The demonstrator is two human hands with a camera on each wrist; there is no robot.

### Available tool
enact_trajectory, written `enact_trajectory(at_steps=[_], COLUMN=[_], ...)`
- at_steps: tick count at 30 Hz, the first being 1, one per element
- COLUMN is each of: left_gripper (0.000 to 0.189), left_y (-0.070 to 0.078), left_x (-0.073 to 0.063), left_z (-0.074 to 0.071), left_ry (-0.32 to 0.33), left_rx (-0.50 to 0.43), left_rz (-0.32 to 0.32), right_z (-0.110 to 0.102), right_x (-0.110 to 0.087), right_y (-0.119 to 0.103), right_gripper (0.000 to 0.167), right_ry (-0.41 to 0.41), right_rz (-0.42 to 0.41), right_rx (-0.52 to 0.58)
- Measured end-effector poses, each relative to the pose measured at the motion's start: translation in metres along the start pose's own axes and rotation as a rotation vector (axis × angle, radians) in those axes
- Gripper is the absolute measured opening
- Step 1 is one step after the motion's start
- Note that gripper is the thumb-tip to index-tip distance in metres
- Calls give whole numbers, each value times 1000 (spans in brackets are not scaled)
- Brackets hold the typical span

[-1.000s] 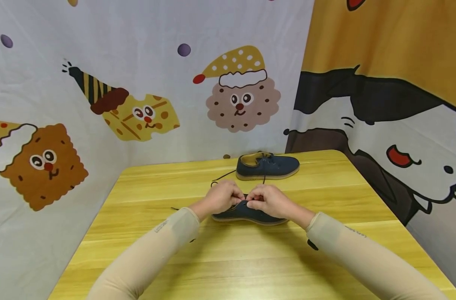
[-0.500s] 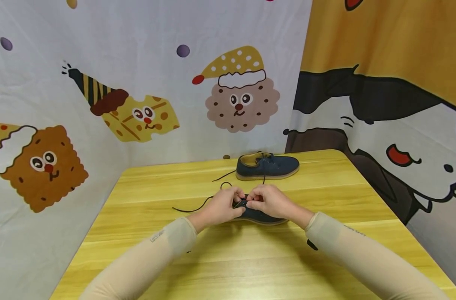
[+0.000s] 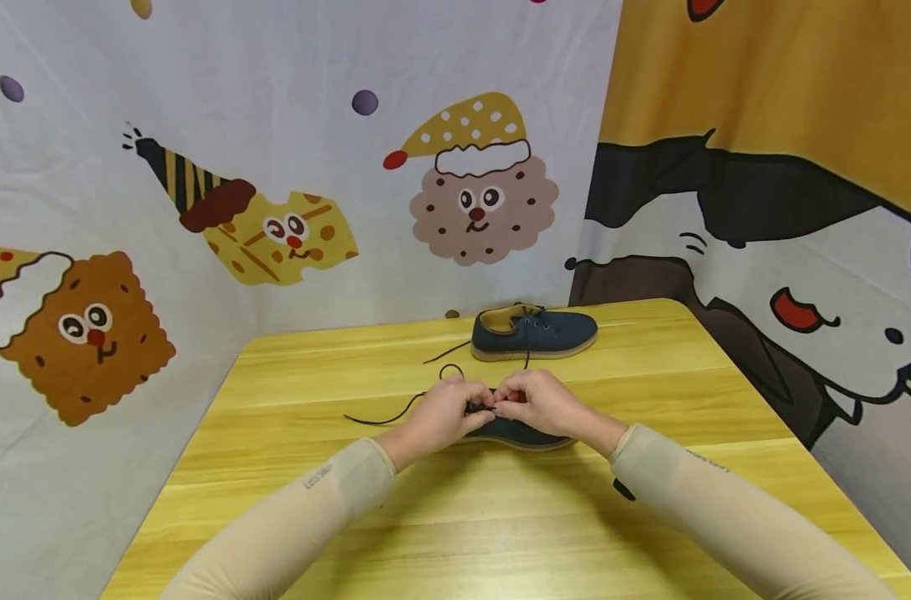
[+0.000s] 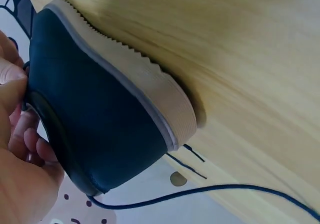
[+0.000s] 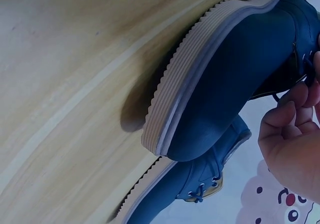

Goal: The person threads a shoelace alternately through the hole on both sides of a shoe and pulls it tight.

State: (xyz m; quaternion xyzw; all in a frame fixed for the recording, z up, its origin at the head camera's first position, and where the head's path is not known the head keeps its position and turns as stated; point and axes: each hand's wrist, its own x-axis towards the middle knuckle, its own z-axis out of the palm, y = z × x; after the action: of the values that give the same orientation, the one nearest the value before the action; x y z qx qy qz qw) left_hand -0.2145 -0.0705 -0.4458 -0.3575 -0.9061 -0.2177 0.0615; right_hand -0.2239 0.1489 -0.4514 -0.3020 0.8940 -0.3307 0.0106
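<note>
A navy lace-up shoe [image 3: 517, 432] with a pale ridged sole sits on the table, its toe to the right, partly covered by both hands. At its tongue and eyelets my left hand [image 3: 449, 410] pinches a dark shoelace, thumb and fingertips meeting there. My right hand [image 3: 539, 402] pinches the lace from the toe side, its fingertips right against the left ones. The right wrist view shows the right fingers [image 5: 300, 94] at the eyelets. One loose lace [image 4: 215, 188] trails from the heel side across the table, with a small loop behind the left hand.
A matching navy shoe [image 3: 568, 331] stands farther back, toe to the right, its own lace end [image 3: 446, 352] lying leftward. The yellow wood-grain table [image 3: 470, 525] ends at a cartoon-printed curtain [image 3: 312, 125]. A small dark item [image 3: 623, 489] shows under the right sleeve.
My left hand has opened its fingers slightly, turned, and come back against the right fingertips over the eyelets. The lace loop and trailing end behind it show more. My right hand has barely moved.
</note>
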Motion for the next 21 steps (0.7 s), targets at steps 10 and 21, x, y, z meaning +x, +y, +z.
enact_trajectory(at_steps=[10, 21], left_gripper=[14, 12], left_y=[4, 13], left_x=[0, 0], left_z=[-5, 2], left_ry=[-1, 127], left_rx=[245, 498], left_rz=[206, 232], right_z=[-6, -7], right_x=[3, 4], right_y=[2, 5], right_gripper=[11, 10], right_ry=[-107, -134], right_rz=[29, 15], right_rx=[59, 47])
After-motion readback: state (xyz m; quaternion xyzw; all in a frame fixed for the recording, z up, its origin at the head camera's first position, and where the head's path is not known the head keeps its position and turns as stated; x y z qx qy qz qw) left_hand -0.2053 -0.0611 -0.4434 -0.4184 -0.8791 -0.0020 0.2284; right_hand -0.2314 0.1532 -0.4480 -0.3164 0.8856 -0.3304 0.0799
